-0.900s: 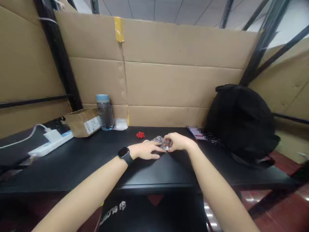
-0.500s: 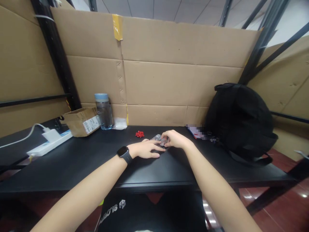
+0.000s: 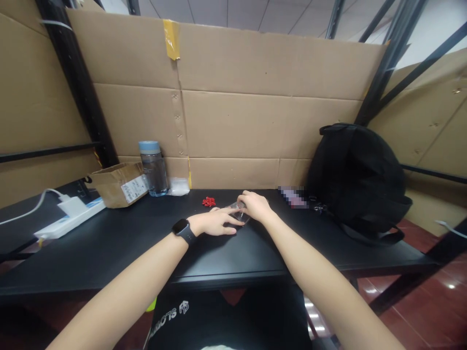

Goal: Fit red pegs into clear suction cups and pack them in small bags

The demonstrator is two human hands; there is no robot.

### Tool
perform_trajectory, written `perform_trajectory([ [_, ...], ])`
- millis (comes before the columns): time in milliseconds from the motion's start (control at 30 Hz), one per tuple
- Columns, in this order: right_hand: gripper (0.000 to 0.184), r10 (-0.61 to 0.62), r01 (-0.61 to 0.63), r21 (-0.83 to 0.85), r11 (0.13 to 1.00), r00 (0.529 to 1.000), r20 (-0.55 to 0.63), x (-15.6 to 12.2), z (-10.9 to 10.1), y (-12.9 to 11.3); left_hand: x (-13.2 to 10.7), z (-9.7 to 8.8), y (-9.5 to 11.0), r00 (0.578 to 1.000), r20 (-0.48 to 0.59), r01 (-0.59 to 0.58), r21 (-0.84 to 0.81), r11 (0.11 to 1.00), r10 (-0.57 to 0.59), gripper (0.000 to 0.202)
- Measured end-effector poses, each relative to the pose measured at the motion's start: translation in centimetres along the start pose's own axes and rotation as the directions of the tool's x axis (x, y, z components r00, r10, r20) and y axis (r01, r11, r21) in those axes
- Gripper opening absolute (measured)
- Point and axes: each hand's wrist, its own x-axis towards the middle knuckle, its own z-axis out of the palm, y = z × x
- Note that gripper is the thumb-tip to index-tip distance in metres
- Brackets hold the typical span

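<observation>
A clear plastic bag (image 3: pixel 238 214) lies on the black tabletop (image 3: pixel 233 257), partly hidden under both hands. My left hand (image 3: pixel 219 221), with a dark watch (image 3: pixel 182 230) on its wrist, rests flat with its fingers apart, fingertips on the bag. Bent fingers of my right hand (image 3: pixel 255 206) close on the bag from the right; what lies between those fingertips is too small to make out. Just beyond my left hand sits a small pile of red pieces (image 3: pixel 209 201).
At the back left stand a water bottle (image 3: pixel 153 170), an opened cardboard box (image 3: pixel 122 187) and a small clear packet (image 3: pixel 179 186). A white power strip (image 3: pixel 69 218) lies farther left. On the right are a black backpack (image 3: pixel 359 184) and a blurred flat item (image 3: pixel 293 197). Cardboard panels (image 3: pixel 233 121) wall the back.
My right hand has shifted slightly left, its fingers more curled over the bag. The bag looks less bunched up. My left hand stays nearly in place, while the whole view has drifted a little.
</observation>
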Motion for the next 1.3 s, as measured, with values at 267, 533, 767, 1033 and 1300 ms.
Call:
perform_trajectory([
  [267,0.036,-0.116,0.074,0.479,0.875,0.992,0.058,-0.1,-0.1,2.4,-0.1,-0.9,-1.0,0.974,-0.172,-0.171,-0.121,0.978,0.149,0.034],
  [533,0.027,-0.159,0.106,0.557,0.824,0.986,0.048,-0.6,-0.6,3.9,0.5,0.4,-3.3,0.892,-0.452,0.023,-0.003,1.000,-0.022,0.034],
  [767,0.004,-0.160,0.121,0.478,0.870,0.986,0.040,-0.5,-0.6,3.2,1.4,1.1,-3.0,0.861,-0.487,0.183,0.028,0.983,-0.146,0.015],
  [1033,0.018,0.056,-0.126,0.509,0.851,0.987,0.152,0.0,0.3,3.5,1.8,1.1,-3.2,0.777,-0.476,0.359,-0.202,0.911,-0.411,0.027],
  [1300,0.032,-0.030,0.041,0.428,0.903,0.999,-0.033,-0.1,0.4,2.6,2.1,1.9,-2.2,0.707,-0.580,0.421,-0.112,0.900,-0.404,0.025],
])
